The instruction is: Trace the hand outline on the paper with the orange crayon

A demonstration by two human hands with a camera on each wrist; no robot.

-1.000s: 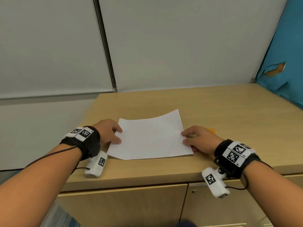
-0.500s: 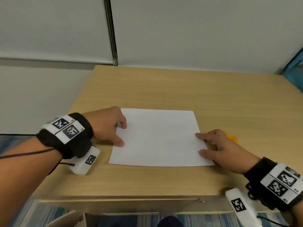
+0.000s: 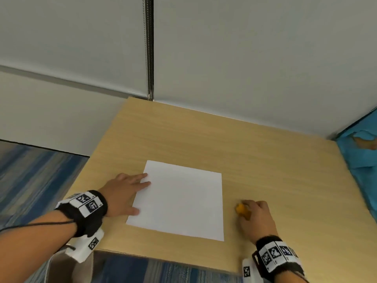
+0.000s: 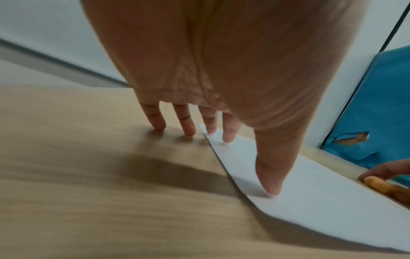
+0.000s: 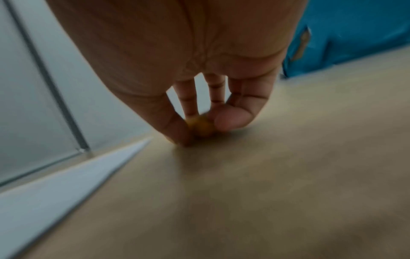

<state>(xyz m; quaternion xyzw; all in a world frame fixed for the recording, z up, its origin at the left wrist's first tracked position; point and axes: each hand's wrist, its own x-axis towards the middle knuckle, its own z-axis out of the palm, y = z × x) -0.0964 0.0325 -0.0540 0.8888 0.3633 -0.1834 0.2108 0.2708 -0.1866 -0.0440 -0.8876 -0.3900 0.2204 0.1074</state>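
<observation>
Crosswise, orange crayon (image 3: pixel 241 210) in right hand (image 3: pixel 257 219), tip toward paper (image 3: pixel 181 201).

A white rectangular sheet of paper (image 3: pixel 179 201) lies flat on the light wooden tabletop (image 3: pixel 265 160), towards its near edge. The left hand (image 3: pixel 122 193) rests at the sheet's left edge: thumb and two fingers (image 4: pixel 229 133) lie on the paper, the other two touch the tabletop just left of it. The right hand (image 3: pixel 256 219) sits on the tabletop just right of the sheet, apart from it, its thumb and fingers (image 5: pixel 233 119) closed around a short orange crayon (image 3: pixel 241 210) that touches the tabletop. A grey wall (image 3: pixel 244 58) stands behind the tabletop, and a blue crumpled sheet (image 3: pixel 363 160) borders its far right side.
</observation>
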